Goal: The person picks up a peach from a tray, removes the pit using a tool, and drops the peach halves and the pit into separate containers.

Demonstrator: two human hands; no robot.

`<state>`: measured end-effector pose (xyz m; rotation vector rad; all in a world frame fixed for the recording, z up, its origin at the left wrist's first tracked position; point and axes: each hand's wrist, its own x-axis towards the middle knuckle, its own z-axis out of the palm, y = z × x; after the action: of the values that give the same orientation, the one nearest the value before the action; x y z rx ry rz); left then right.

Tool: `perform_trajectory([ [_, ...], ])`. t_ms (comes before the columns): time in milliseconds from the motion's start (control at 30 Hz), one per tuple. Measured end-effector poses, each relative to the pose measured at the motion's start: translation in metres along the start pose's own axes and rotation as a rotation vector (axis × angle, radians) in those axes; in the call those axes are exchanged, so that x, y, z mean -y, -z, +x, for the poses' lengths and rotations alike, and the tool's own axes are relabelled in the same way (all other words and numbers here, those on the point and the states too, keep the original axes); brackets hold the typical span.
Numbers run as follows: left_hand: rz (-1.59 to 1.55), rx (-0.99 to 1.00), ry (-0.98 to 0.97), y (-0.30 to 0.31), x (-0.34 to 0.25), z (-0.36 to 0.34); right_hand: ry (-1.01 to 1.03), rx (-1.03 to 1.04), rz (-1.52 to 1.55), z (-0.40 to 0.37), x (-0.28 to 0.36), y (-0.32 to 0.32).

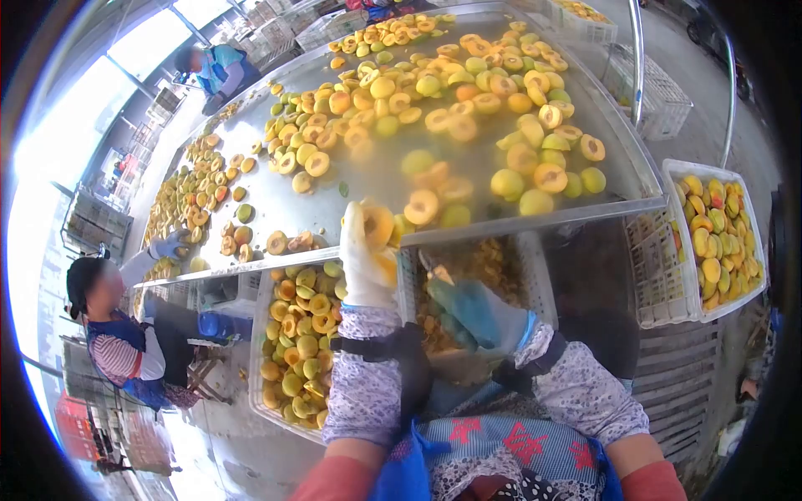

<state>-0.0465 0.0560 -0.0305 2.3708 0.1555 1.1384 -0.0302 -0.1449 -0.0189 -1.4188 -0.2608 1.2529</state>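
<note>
Fruit half, orange-yellow, hollow-centred (379,225): gripped by the white-gloved left hand (365,265), at the near edge of the silver metal surface (284,213). Blue-gloved right hand (480,316): over a white plastic crate (540,280); fingers curled, grip contents cannot be told. Yellow-green fruit, whole and halved (383,88): spread across the surface.

Blown-out daylight (75,108) at left, hazy centre

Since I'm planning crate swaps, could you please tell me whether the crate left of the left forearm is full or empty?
The crate looks full: fruit covers its whole visible inside, though I cannot tell the exact level.
</note>
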Motion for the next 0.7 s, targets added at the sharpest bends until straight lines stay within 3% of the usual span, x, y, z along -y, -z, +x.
perform_trajectory([
  [100,-0.369,-0.022,0.221,-0.013,-0.012,-0.016,0.506,-0.298,-0.215,0.020,-0.015,-0.004],
  [167,-0.711,-0.013,0.433,-0.022,-0.004,-0.031,0.653,-0.430,-0.408,0.025,-0.021,-0.004],
  [200,-0.984,-0.020,0.631,-0.014,-0.031,-0.025,0.725,-0.498,-0.508,0.026,-0.022,-0.003],
  [233,-1.254,-0.028,0.833,-0.007,-0.053,-0.019,0.655,-0.523,-0.578,0.025,-0.022,-0.004],
  [267,-1.306,-0.077,0.990,-0.006,-0.064,-0.012,0.584,-0.546,-0.647,0.023,-0.020,-0.004],
  [433,-0.591,-0.062,0.404,-0.022,-0.037,-0.035,0.512,-0.562,-0.723,0.030,-0.022,-0.003],
  [500,-0.539,-0.068,0.362,-0.022,-0.041,-0.037,0.485,-0.551,-0.707,0.033,-0.027,-0.006],
  [700,-0.875,-0.063,0.652,-0.011,-0.055,-0.031,0.549,-0.407,-0.534,0.043,-0.037,-0.008],
])
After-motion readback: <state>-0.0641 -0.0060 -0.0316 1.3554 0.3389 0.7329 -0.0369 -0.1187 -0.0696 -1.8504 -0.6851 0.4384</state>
